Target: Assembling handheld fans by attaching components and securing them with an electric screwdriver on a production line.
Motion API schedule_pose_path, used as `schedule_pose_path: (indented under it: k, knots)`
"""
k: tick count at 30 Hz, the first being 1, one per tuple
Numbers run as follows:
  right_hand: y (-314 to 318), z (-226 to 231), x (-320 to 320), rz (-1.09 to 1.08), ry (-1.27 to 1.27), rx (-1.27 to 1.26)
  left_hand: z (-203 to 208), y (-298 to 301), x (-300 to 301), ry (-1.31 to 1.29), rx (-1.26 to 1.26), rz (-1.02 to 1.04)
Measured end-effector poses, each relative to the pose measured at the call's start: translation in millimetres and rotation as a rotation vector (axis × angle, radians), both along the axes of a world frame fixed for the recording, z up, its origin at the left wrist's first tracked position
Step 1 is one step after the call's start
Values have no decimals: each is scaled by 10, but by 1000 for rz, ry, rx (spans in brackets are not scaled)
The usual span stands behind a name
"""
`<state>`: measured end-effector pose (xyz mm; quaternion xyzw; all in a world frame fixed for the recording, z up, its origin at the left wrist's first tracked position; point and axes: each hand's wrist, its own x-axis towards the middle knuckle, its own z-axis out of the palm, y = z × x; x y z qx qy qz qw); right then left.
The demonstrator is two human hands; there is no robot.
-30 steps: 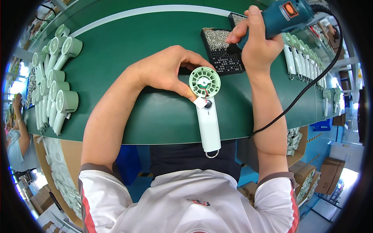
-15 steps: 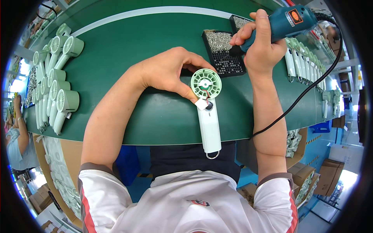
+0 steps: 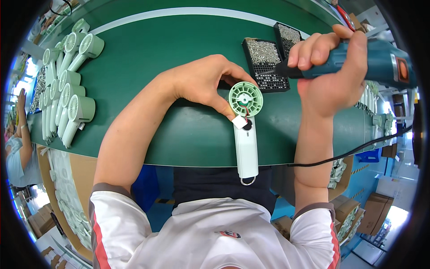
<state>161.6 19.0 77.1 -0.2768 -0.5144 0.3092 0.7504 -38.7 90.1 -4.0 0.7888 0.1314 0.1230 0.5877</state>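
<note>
A pale green handheld fan (image 3: 246, 148) lies near the table's front edge, its round head uncovered so that red wires and a motor show, with a wire loop at the handle's end. My left hand (image 3: 206, 85) is closed around the fan's head, thumb by a small white square piece (image 3: 239, 122). In my right hand (image 3: 331, 67) is a teal electric screwdriver (image 3: 380, 62), tilted nearly level. Its thin bit points left over a black screw tray (image 3: 271, 83) of silver screws; whether the tip touches a screw I cannot tell.
Several pale green fans (image 3: 67, 89) are grouped at the left of the green table (image 3: 179, 36), with more at the right behind my arm. A second screw tray (image 3: 286, 33) stands behind the first. The black cord (image 3: 349, 157) crosses my right forearm. Far left, another person's arm (image 3: 23, 121) shows.
My right hand has moved right and turned the screwdriver flatter, its bit now over the tray. The cord has swung lower. The whole scene has shifted slightly; my left hand keeps its hold.
</note>
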Motion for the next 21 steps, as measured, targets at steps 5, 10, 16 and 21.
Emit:
schedule_pose_path:
  k: [5, 10, 16, 21]
  knots:
    - [-125, 11, -155, 74, -65, 9, -47, 3, 8, -47, 17, 13]
    - [-95, -67, -162, 122, -94, 2, -82, 18, 8, -87, 70, 23]
    - [-69, -99, -179, 127, -100, 6, -70, 14, 11, -78, 42, 13]
    - [-37, -182, -258, 96, -136, -20, -32, -11, -5, -76, 7, 31]
